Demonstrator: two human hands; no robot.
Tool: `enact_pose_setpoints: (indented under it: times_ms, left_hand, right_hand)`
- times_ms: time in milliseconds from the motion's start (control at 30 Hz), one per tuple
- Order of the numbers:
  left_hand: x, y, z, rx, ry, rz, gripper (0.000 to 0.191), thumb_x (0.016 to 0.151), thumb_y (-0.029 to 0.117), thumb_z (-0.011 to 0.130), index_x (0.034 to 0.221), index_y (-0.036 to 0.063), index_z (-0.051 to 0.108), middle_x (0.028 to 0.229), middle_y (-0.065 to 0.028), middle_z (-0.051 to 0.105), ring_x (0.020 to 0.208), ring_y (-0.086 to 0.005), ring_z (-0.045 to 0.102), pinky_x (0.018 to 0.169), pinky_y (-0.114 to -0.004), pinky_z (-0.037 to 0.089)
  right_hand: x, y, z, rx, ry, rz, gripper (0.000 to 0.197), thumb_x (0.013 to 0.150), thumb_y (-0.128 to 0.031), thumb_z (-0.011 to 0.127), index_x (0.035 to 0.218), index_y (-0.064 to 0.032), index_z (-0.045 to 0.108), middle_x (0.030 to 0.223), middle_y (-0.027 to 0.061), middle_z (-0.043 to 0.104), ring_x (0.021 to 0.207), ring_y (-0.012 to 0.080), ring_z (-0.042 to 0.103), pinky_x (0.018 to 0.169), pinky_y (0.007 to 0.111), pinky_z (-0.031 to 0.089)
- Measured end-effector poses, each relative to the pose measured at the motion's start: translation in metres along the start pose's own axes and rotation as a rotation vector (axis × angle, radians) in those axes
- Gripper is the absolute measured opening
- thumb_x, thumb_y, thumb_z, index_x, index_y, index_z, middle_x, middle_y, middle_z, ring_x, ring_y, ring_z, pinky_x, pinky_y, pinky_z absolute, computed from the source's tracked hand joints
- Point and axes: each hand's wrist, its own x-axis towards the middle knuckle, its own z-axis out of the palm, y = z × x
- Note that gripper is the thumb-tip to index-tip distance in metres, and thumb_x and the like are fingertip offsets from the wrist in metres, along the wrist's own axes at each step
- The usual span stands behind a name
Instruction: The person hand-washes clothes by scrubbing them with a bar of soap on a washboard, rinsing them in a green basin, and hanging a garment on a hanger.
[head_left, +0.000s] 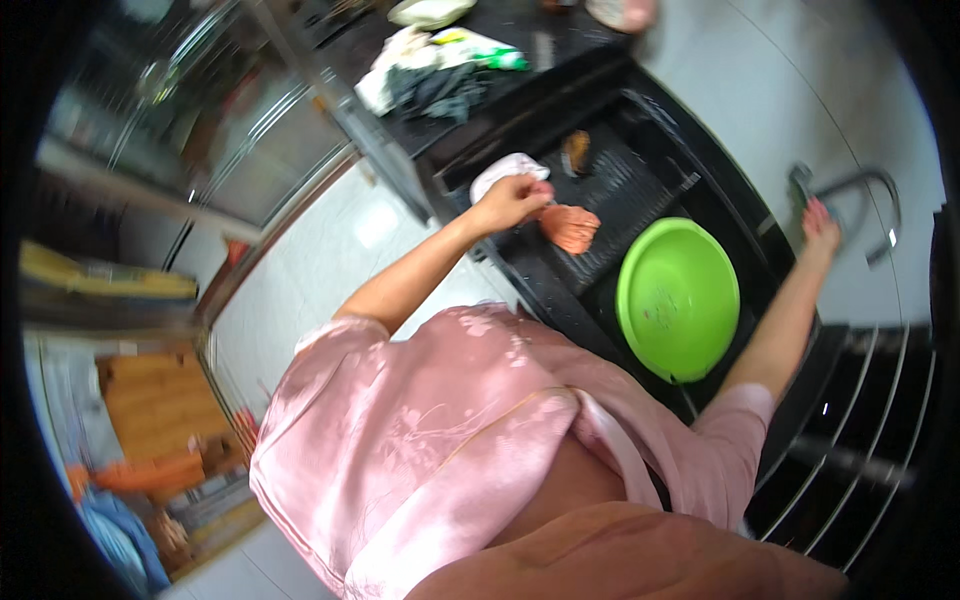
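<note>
My left hand (517, 201) is over the near left edge of a black sink (622, 225), its fingers bent around part of an orange cloth (571, 229) that hangs over the ribbed drain area. A white cloth or bowl-like item (506, 174) lies just behind that hand. At the right, my right hand (821, 225) is at the faucet (802, 184) on the wall side, touching its handle or body; blur hides the exact contact. Between my arms, a green plastic basin (679, 300) sits tilted in the sink. A brown and dark item (576, 152) rests on the ribbed part.
White and green plastic bags (450, 56) and a dark cloth (442, 90) lie on the black counter beyond the sink. A wire rack (847, 442) stands at the right. Glass-fronted doors (285, 150) are at the left, with a wooden board (161, 405) below them.
</note>
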Motion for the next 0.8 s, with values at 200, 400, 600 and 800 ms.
enact_pose_setpoints:
  times_ms: [200, 400, 600, 800]
  left_hand:
    - [-0.038, 0.108, -0.085, 0.065, 0.331, 0.21, 0.018, 0.089, 0.017, 0.06, 0.101, 0.0034, 0.062, 0.08, -0.0023, 0.064, 0.066, -0.0067, 0.058, 0.058, -0.021, 0.048]
    - [-0.023, 0.109, -0.214, 0.547, 0.854, 0.197, 0.025, 0.086, 0.025, 0.062, 0.098, 0.0032, 0.066, 0.08, -0.0056, 0.067, 0.069, -0.0112, 0.062, 0.062, -0.024, 0.049]
    - [0.031, 0.079, -0.292, 0.922, 0.653, -0.126, 0.101, 0.06, 0.06, 0.075, 0.133, -0.0003, 0.041, 0.13, -0.0217, 0.049, 0.12, -0.0326, 0.049, 0.099, -0.037, 0.04]
    - [0.08, 0.096, -0.272, 1.194, 0.172, -0.335, 0.125, 0.051, 0.062, 0.079, 0.144, 0.0076, 0.017, 0.133, -0.026, 0.042, 0.125, -0.0375, 0.04, 0.103, -0.041, 0.035]
  right_hand:
    - [0.09, -0.031, -0.041, -0.143, 0.114, -0.084, 0.022, 0.092, -0.009, 0.028, 0.093, -0.0011, 0.049, 0.078, 0.0131, 0.062, 0.064, 0.0222, 0.061, 0.058, 0.039, 0.055]
    - [0.061, -0.01, -0.046, -0.099, 0.399, -0.231, 0.033, 0.095, -0.024, 0.034, 0.084, 0.0013, 0.052, 0.068, 0.014, 0.058, 0.054, 0.0206, 0.056, 0.051, 0.039, 0.054]
    - [-0.033, 0.162, 0.0, -0.173, 0.016, 0.167, 0.041, 0.091, -0.041, 0.036, 0.074, -0.0058, 0.048, 0.062, 0.0117, 0.057, 0.05, 0.0234, 0.056, 0.042, 0.034, 0.049]
    - [-0.134, 0.308, -0.028, -0.275, -0.138, 0.42, 0.021, 0.089, -0.02, 0.05, 0.102, -0.0043, 0.055, 0.072, 0.0086, 0.058, 0.05, 0.0175, 0.049, 0.048, 0.03, 0.046]
